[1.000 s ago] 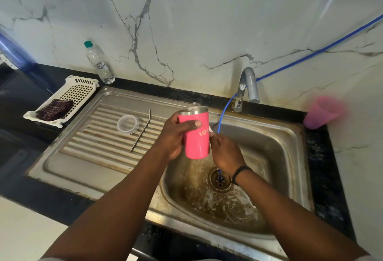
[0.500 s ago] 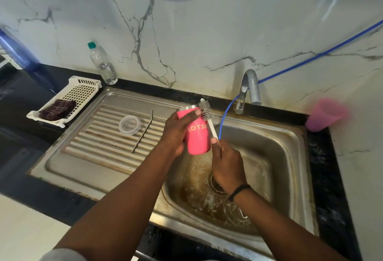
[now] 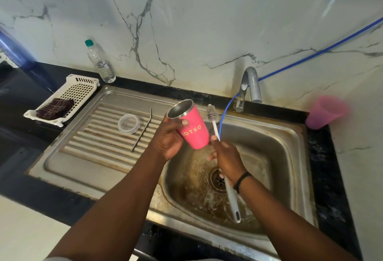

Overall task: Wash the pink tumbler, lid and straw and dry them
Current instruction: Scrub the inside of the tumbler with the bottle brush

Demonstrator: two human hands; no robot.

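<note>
One tumbler [image 3: 193, 128], mouth tilted up-left.

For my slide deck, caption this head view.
Left hand tilts pink tumbler over sink; right hand holds bottle brush.

Only readable text I saw was on the pink tumbler [image 3: 193, 129]: pale raised letters reading "OTSO" across its side, running slightly uphill since the tumbler was tilted. A thumb covered whatever sat before the first "O", so I couldn't confirm a leading letter. The water bottle [image 3: 100, 64] label was too small to read.
</note>
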